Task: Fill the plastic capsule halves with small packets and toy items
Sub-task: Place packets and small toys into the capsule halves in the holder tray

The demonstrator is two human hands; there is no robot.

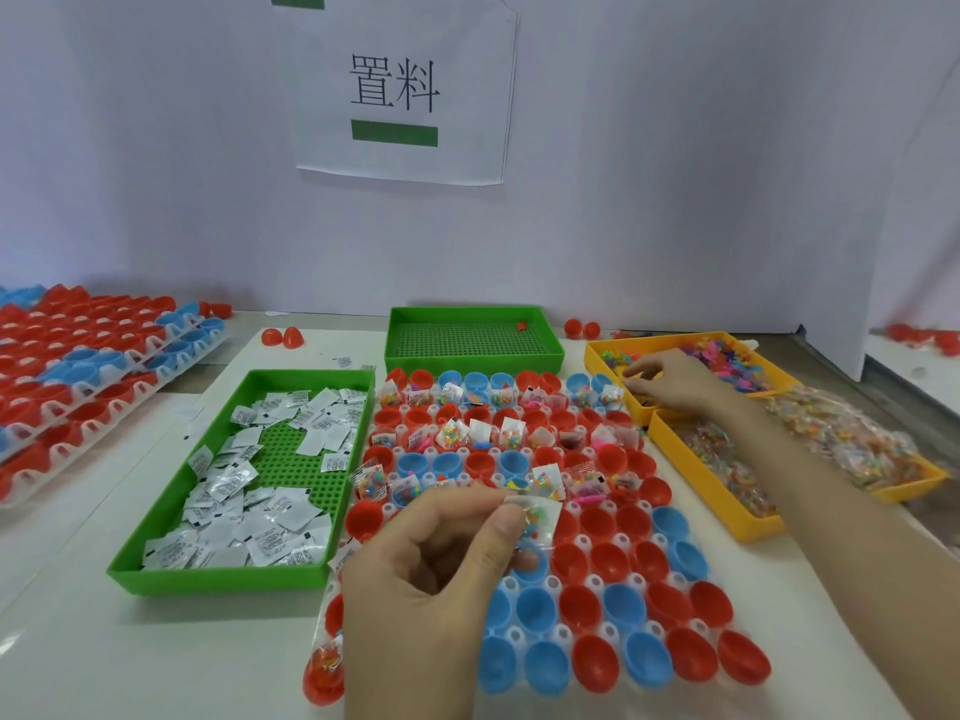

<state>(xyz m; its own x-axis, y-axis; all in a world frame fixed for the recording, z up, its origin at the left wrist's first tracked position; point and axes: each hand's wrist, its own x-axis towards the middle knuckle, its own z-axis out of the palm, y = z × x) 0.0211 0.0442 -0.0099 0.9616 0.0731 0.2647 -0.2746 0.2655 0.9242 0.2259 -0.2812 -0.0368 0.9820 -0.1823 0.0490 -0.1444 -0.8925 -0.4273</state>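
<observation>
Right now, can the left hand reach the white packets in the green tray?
Probably yes: the left hand is beside that open tray, nothing between, though it pinches a bead packet.

Left hand [426,579] near, thumb and fingers pinching a packet [540,514]; right hand [675,379] extended forward, fingers curled down.

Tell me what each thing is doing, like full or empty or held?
Left hand, pinches a bead packet.
Right hand, in the toy tray, hold unclear.
Capsule halves, far rows filled, near rows mostly empty.
Near green tray, partly covered with white packets.
Far green tray, almost bare, one small red piece.
Near yellow tray, holds clear bead packets.
</observation>
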